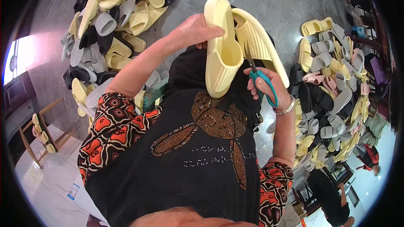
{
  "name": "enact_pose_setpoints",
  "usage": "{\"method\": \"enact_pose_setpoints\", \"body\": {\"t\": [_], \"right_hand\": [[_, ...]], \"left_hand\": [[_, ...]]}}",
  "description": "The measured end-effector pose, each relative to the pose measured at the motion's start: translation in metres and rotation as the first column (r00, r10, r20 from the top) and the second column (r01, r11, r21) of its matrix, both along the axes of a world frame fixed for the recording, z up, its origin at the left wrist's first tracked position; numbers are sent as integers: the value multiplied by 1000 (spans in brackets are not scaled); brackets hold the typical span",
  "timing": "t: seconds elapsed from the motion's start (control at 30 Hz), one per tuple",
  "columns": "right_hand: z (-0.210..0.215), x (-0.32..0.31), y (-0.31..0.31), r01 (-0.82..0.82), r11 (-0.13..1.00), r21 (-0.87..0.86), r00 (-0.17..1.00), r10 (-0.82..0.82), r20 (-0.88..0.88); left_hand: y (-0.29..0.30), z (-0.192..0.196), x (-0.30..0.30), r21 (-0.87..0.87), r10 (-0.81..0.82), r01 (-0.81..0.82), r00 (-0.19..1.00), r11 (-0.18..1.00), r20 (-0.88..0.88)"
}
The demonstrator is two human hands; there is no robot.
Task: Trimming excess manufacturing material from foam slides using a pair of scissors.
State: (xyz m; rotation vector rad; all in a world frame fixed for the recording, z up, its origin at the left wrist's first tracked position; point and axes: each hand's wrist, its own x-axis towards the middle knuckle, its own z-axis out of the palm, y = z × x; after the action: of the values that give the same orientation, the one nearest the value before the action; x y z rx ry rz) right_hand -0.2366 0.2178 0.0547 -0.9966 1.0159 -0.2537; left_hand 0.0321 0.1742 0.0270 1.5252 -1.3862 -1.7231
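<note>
Left hand (191, 31): fingers gripping the far, heel half of a yellow slipper (223, 52), thumb on its insole.
Right hand (275, 83): fingers holding teal-handled scissors (255, 74), blades pointing far.
Second slipper (259, 33): yellow, right of the first; blade contact hard to tell.
Floor (269, 0): heaped slippers (113, 25) left and right.
Handling, judged: steady slipper grip, blade tips angled clear of left fingers.

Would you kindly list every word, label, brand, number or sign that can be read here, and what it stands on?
I can quote none.
Black garment: two rows of silver studs resembling lettering, too unclear to read.
Blue-and-white label, lower left: print too small to read.
Pale yellow slipper in the left hand: no lettering that I can make out.
</note>
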Motion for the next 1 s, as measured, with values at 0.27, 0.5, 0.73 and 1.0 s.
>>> {"method": "enact_pose_setpoints", "body": {"t": [0.27,0.5,0.73,1.0], "right_hand": [[22,18,-26,-81,990,112,982,98,-160],[33,11,-24,40,967,250,998,-26,-60],[52,6,-24,-27,981,191,986,58,-156],[54,21,-29,-66,987,148,964,101,-247]], "left_hand": [[4,12,-6,-79,19,-19,1000,997,-3],[7,17,-8,-117,24,-21,1000,993,17],[2,22,-12,-101,-31,35,999,994,42],[5,14,-19,-301,-9,24,999,953,49]]}}
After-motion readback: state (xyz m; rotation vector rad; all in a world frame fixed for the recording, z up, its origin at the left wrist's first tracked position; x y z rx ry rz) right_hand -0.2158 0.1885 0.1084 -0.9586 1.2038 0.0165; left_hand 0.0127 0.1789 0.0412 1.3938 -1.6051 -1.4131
